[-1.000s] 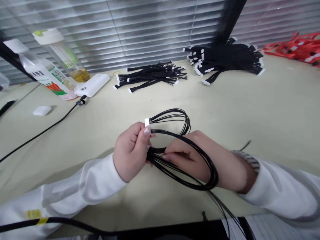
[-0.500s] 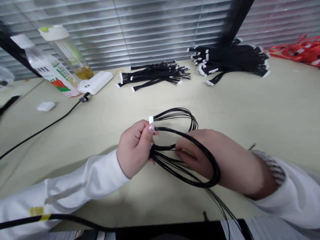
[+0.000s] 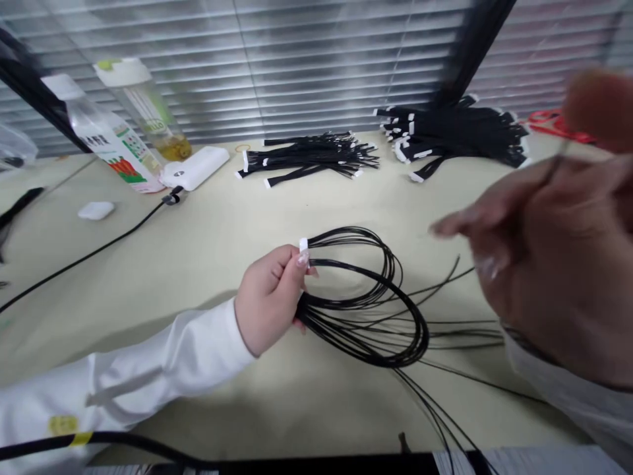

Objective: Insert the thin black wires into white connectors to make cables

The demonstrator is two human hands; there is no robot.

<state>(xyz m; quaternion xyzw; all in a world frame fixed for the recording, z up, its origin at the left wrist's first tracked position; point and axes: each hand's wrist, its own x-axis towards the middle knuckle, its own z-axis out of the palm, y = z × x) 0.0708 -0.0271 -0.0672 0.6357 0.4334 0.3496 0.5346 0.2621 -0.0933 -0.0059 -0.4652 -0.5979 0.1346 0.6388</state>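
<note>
My left hand [image 3: 274, 297] pinches a wire harness near its white connector [image 3: 303, 245]. Thin black wires [image 3: 415, 316] curl out from the grip in loops, and their loose ends trail to the right and down over the table edge. Raised at the right side is my right hand [image 3: 554, 244], smeared by motion and away from the loops. Its fingers look bent, but I cannot make out whether they hold a wire.
Behind lie a small pile of black harnesses [image 3: 311, 157] and a larger bundle [image 3: 455, 132]. Red cables [image 3: 548, 123] are at far right. At left stand a drink bottle [image 3: 106, 138], a tumbler [image 3: 148, 109], a white power bank [image 3: 195, 168] and a white case [image 3: 96, 210].
My right hand has left the wire loops and moved up and right, toward the camera. The loops now hang free of it, with loose ends spread rightward. My left hand keeps its grip.
</note>
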